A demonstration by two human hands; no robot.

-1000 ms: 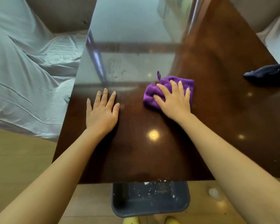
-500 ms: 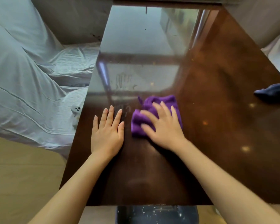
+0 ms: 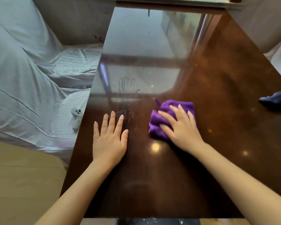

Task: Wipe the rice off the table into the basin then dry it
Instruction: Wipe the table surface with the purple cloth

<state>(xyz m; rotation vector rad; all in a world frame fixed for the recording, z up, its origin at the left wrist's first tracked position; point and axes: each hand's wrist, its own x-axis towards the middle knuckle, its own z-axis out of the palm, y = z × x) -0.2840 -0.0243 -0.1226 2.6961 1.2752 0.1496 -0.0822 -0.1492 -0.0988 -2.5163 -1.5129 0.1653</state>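
Observation:
A crumpled purple cloth lies on the glossy dark brown table, right of the middle. My right hand presses flat on the cloth, fingers spread over it. My left hand rests flat on the bare tabletop to the left, fingers apart, holding nothing. A smeared handprint shows on the shiny surface beyond it. Only the rim of the grey basin, speckled with rice grains, shows below the table's near edge.
A dark blue cloth lies at the table's right edge. A sofa under a pale sheet stands to the left, with a small white toy on it. Light wood floor lies at the lower left.
My right hand slid the purple cloth left toward my left hand, then back right. The view tilted up, so less of the basin shows. My left hand stayed flat.

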